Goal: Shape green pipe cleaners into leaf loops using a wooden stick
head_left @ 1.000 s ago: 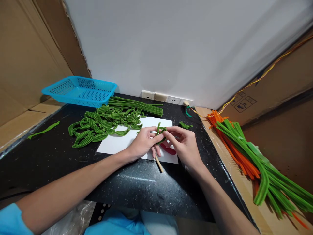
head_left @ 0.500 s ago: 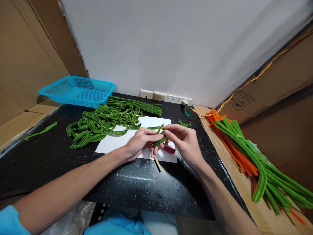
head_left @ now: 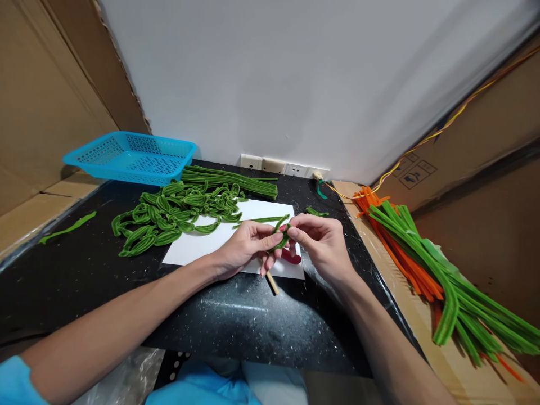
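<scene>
Head view: a fiddly two-handed pinch

So the bent, dark green fuzzy strip (head_left: 282, 243) is up between the hands, above the right part of the white paper sheet (head_left: 194, 247) on the black speckled counter (head_left: 236, 326). The left hand (head_left: 247, 247) has its grip clamped on the strip, thumb on top. The right hand (head_left: 324, 243) looks pinched on its right end, though the fingers cover the exact contact. My read: the step in hand is bending or shaping it with the fingertips. Next move, imo, calls for a steady left pinch and small, gentle right-finger work. A tan wooden stick (head_left: 273, 284) pokes out below the left fingers; can't tell if it's held. The pile of dark green fuzzy loops (head_left: 169, 216) sits to the left, partly on the paper.
</scene>
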Tool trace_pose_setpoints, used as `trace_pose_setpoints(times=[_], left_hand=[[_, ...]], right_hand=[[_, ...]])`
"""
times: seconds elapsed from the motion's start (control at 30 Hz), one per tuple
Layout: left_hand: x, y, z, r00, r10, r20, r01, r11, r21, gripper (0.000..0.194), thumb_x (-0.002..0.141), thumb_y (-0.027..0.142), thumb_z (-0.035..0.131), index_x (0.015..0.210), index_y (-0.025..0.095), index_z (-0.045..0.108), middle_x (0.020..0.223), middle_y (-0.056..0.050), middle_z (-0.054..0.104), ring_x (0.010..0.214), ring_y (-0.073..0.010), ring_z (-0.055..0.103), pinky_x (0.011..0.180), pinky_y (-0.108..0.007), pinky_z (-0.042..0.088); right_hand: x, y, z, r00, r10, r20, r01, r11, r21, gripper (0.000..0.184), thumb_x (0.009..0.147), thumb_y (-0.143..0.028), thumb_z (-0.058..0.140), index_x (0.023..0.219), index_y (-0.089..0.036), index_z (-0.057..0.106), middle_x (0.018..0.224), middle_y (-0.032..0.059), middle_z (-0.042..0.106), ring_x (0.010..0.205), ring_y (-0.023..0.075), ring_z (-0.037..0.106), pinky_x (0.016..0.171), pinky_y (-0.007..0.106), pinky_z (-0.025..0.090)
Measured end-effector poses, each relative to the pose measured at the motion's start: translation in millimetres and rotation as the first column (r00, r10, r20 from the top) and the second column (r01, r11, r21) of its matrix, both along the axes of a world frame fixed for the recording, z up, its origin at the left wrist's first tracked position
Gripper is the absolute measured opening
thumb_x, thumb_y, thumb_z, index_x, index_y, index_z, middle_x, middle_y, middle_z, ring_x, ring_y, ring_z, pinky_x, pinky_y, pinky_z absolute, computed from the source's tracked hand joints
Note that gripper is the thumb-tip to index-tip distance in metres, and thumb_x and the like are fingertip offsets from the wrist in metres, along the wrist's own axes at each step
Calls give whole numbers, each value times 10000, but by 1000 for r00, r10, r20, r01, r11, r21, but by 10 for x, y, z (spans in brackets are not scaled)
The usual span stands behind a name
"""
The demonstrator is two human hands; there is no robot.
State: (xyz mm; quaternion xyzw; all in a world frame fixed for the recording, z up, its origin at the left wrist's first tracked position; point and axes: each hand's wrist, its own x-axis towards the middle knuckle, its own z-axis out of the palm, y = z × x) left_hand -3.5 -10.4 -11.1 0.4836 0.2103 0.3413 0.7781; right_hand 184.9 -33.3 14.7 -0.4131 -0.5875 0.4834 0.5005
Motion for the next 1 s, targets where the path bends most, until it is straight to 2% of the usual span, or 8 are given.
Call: trace_pose_setpoints(times=[0.2,0.37,0.63,1.0], left_hand=[[43,-8,15,991,122,-61,-117,990,81,406,859,481,803,801,92,701,646,-13,664,418,-87,596,373,-187,523],[72,-38,44,960,268,-81,-257,958,125,434,855,514,789,793,93,706,633,-11,663,374,-88,577,328,-184,487],[38,-29,75,976,175,-128,-143,964,225,410,912,458,740,700,111,691,519,2,643,377,-90,581,365,-163,491],[29,-24,52,969,161,-190,-90,938,336,370,968,384,684,723,109,726,556,-20,685,417,-94,613,403,-153,488]], right_hand=[[16,28,-65,999,-32,-36,34,997,62,223,836,-407,837,826,-206,741,692,-5,653,491,119,557,432,257,451],[-18,54,-129,994,-69,-85,81,986,145,161,868,-342,816,847,-199,746,699,-15,636,514,105,561,476,247,470],[-36,31,-153,985,-162,-55,170,962,213,84,878,-256,794,817,-201,773,759,0,665,544,96,542,523,250,453],[-28,66,-198,980,-177,-94,189,971,146,101,838,-227,792,752,-195,751,703,-8,646,501,94,508,481,252,400]])
